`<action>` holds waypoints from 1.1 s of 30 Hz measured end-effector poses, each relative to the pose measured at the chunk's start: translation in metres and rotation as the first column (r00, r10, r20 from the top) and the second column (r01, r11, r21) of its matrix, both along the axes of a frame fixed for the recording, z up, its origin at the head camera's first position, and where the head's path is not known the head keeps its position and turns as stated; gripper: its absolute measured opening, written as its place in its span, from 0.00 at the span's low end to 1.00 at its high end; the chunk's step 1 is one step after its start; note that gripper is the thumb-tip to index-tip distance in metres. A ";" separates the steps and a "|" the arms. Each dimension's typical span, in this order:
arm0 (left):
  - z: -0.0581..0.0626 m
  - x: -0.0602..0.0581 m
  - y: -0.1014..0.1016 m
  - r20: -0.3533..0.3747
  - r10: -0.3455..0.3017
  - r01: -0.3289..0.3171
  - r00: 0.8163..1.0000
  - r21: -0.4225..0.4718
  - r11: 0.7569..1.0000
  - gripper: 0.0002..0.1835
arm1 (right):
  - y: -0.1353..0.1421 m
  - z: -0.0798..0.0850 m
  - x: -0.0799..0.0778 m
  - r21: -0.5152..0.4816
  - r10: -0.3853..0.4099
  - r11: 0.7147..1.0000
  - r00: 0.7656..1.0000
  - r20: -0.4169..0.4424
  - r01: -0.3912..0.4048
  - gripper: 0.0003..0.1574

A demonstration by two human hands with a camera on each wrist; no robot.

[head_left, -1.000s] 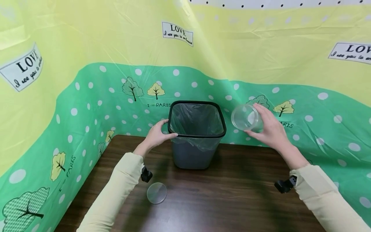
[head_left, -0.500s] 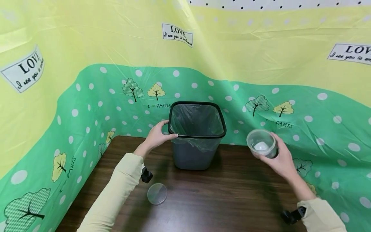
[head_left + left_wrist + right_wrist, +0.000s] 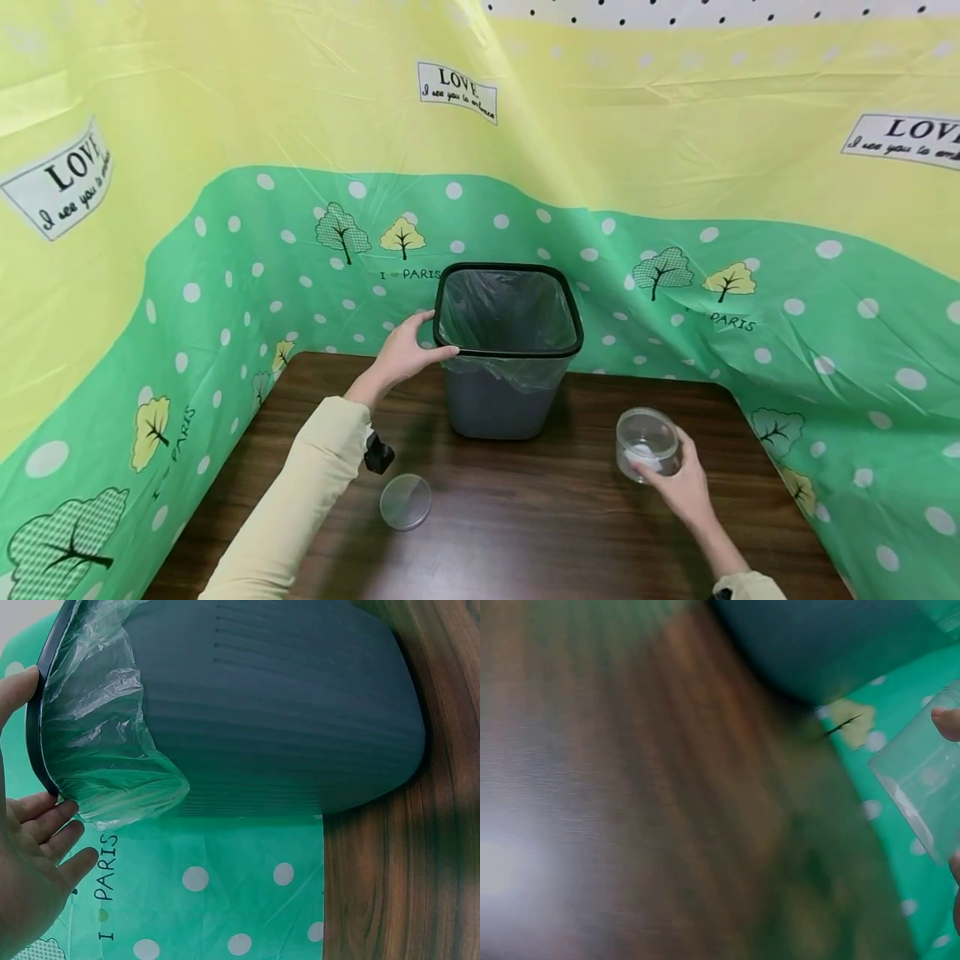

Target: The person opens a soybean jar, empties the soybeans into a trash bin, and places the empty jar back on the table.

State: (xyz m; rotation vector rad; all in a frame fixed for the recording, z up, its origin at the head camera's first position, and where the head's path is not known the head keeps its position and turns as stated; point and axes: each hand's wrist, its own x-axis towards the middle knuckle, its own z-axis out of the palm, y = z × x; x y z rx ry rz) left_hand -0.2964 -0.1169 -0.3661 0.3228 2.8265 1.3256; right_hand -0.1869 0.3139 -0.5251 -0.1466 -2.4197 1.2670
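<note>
A grey trash bin (image 3: 495, 404) with a black rim (image 3: 517, 354) and a clear plastic liner (image 3: 120, 750) stands upright at the back of the table. My left hand (image 3: 401, 350) holds the rim at its left corner, thumb on the front edge and fingertips at the side. To the right of the bin, my right hand (image 3: 682, 487) grips a clear round plastic tub (image 3: 643, 425), low over the table, with its open mouth facing up. Something white shows at the tub's bottom. A round clear lid (image 3: 406, 502) lies flat on the table in front of the left arm.
The dark wooden table (image 3: 540, 517) meets a green and yellow printed curtain (image 3: 330, 167) behind and at both sides. The bin stands close to the back curtain.
My right hand has carried the tub from beside the bin's rim down and toward me, turning it from tilted toward the bin to upright. The left hand and bin have stayed put.
</note>
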 end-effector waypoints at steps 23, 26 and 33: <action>-0.006 0.000 -0.001 -0.018 -0.005 0.005 1.000 0.031 1.000 0.44 | -0.017 -0.062 0.022 -0.152 0.004 0.988 0.998 0.066 0.006 0.56; -0.006 0.001 0.000 -0.022 -0.004 0.005 1.000 0.031 0.999 0.45 | -0.016 -0.062 0.024 -0.155 0.011 0.988 0.998 0.058 -0.002 0.56; -0.009 0.004 0.002 0.001 0.005 -0.005 1.000 0.038 0.999 0.45 | -0.015 -0.059 0.027 -0.141 0.035 0.990 0.997 0.066 -0.025 0.61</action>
